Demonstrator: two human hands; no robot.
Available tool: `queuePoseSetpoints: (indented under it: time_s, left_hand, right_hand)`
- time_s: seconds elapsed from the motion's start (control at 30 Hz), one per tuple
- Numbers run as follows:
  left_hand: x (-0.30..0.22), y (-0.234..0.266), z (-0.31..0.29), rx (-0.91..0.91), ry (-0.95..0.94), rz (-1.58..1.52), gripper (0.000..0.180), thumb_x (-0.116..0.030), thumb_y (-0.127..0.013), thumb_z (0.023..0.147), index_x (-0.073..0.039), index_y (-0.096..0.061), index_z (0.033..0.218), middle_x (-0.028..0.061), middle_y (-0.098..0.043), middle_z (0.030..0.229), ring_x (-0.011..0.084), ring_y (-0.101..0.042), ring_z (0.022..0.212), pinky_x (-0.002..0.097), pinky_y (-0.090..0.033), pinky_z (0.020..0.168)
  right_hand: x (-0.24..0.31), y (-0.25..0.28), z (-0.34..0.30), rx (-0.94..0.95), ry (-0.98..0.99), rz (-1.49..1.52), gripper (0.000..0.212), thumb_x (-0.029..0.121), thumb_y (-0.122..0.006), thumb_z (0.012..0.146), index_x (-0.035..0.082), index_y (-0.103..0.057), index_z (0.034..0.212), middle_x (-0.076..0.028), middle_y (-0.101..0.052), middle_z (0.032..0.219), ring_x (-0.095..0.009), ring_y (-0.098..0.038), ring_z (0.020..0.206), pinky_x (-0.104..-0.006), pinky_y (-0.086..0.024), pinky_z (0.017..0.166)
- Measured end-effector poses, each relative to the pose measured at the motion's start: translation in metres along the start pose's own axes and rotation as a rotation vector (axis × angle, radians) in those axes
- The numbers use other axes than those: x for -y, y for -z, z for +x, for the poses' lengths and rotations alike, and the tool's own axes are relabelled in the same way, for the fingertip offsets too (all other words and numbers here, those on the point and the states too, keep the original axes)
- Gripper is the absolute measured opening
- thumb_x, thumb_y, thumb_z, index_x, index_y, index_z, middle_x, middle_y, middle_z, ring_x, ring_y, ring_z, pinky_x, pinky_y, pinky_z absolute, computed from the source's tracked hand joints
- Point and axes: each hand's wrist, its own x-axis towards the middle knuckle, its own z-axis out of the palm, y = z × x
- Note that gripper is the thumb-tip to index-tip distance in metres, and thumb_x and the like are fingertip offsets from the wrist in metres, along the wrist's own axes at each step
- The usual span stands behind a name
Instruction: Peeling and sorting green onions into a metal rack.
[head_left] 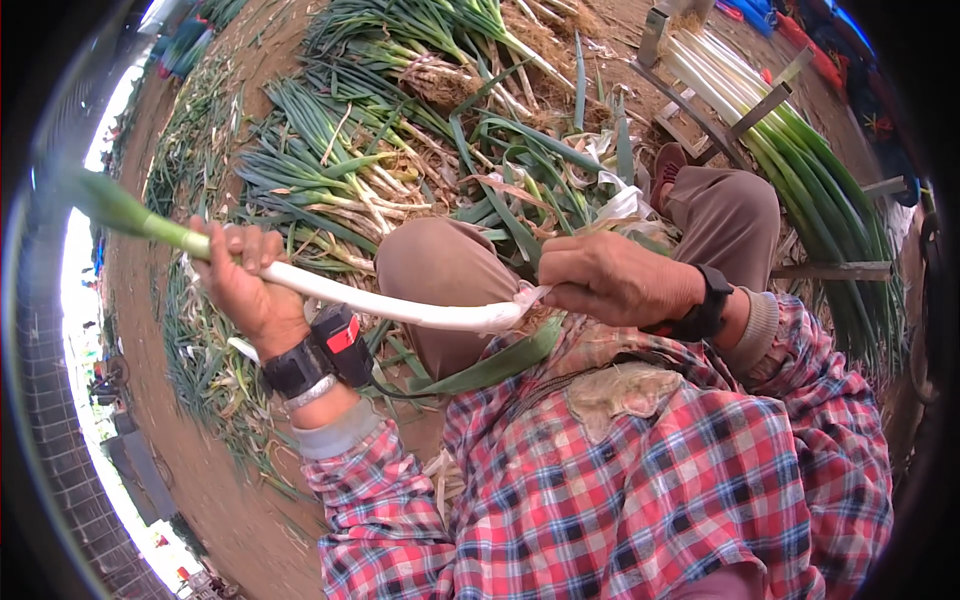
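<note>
A long green onion (pixel 390 306) lies across my lap, its white shaft pointing right and its green top blurred at the far left. My left hand (pixel 243 280) is closed round it where white turns to green. At the root end, my right hand (pixel 612 278) is closed in a pinch on a pale strip of outer skin by the roots. A loose green leaf (pixel 500 367) rests over my lap below the shaft.
Ahead lies a heap of unpeeled green onions (pixel 330 160) with soil on their roots. Stripped leaves (pixel 215 400) litter the ground at left. At right a metal rack (pixel 760 110) holds a bundle of cleaned green onions (pixel 815 190).
</note>
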Motion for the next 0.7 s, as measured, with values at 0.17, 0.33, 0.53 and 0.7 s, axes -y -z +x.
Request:
queuePoseSetpoints:
  time_s: [0.17,0.33,0.53,0.7]
  left_hand:
    - [0.044,-0.024,-0.012,0.055,0.165,-0.069,0.026,-0.011,-0.051,0.099,-0.013,-0.049,0.125,-0.0024,-0.042,0.069,0.0049,-0.036,0.05,0.0198,-0.032,0.046]
    - [0.064,-0.028,-0.003,0.053,0.179,-0.028,0.028,-0.009,-0.051,0.099,-0.013,-0.046,0.126,-0.0018,-0.043,0.071,0.0056,-0.037,0.051,0.0198,-0.033,0.046]
    - [0.077,-0.015,-0.006,0.022,0.232,-0.128,0.022,-0.01,-0.052,0.098,-0.013,-0.049,0.119,-0.0024,-0.044,0.07,0.0055,-0.037,0.05,0.0212,-0.034,0.045]
    - [0.088,-0.004,-0.011,-0.047,0.229,-0.108,0.011,-0.011,-0.054,0.097,-0.013,-0.051,0.107,-0.0027,-0.044,0.069,0.0062,-0.037,0.049,0.0218,-0.034,0.045]
  right_hand:
    - [-0.001,-0.013,0.021,0.181,0.095,0.226,0.018,0.016,-0.059,0.092,-0.002,-0.062,0.092,-0.014,-0.052,0.094,-0.028,-0.054,0.088,-0.0384,-0.043,0.078]
    - [-0.007,-0.039,0.022,-0.055,-0.077,0.484,0.026,0.023,-0.056,0.094,-0.001,-0.063,0.087,-0.013,-0.06,0.087,-0.024,-0.056,0.085,-0.0367,-0.044,0.078]
    - [0.024,-0.025,0.009,0.133,-0.167,0.989,0.028,0.019,-0.052,0.099,-0.001,-0.059,0.081,-0.01,-0.064,0.082,-0.017,-0.062,0.083,-0.0312,-0.049,0.081]
    - [0.012,-0.007,-0.028,-0.262,-0.329,0.928,0.031,0.025,-0.051,0.1,0.002,-0.054,0.079,-0.001,-0.056,0.068,-0.007,-0.052,0.061,-0.0232,-0.042,0.055]
